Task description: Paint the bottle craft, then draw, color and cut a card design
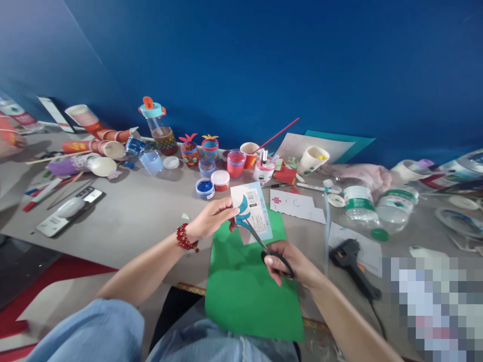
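My left hand (pixel 213 217), with a red bead bracelet on the wrist, pinches a white and pale blue card (pixel 255 208) that bears a printed label and a blue shape. My right hand (pixel 289 261) grips black-handled scissors (pixel 264 245), whose blades reach into the card's lower left edge at the blue shape. Both hands hover over a green paper sheet (pixel 245 291) that lies on the grey table (pixel 143 216) and hangs over its near edge.
Behind the hands stand paint pots (pixel 206 188), decorated paper cups (pixel 210 147), a drinking bottle (pixel 158 125) and stacked cups (pixel 94 147). A black glue gun (pixel 349 257) and two plastic bottles (pixel 356 203) lie to the right. A blue wall rises at the back.
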`<act>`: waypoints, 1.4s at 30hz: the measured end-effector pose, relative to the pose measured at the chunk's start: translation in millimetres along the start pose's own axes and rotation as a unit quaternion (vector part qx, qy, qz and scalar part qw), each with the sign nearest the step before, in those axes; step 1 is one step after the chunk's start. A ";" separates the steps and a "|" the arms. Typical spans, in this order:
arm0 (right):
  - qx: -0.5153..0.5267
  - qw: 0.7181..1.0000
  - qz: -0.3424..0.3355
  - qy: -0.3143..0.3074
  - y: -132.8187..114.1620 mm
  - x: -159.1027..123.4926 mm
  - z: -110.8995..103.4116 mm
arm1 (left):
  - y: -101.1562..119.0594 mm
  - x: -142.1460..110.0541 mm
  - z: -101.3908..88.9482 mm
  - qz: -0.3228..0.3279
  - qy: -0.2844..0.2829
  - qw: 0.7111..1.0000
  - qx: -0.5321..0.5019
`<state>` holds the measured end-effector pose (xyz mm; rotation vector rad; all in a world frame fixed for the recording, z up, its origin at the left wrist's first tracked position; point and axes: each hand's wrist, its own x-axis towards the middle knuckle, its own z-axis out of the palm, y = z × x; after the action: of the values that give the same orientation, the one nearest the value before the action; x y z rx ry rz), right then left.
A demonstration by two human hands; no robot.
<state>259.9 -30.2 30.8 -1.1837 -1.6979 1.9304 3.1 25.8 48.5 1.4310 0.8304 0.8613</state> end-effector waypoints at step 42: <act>-0.043 0.998 -0.037 0.014 3.0 1.2 -1.0 | 11.9 -0.4 5.4 0.008 -0.020 1.000 0.006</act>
<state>260.8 -29.5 27.6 -1.1552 -1.7997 1.8077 7.6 22.5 60.3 1.4621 0.7956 0.8394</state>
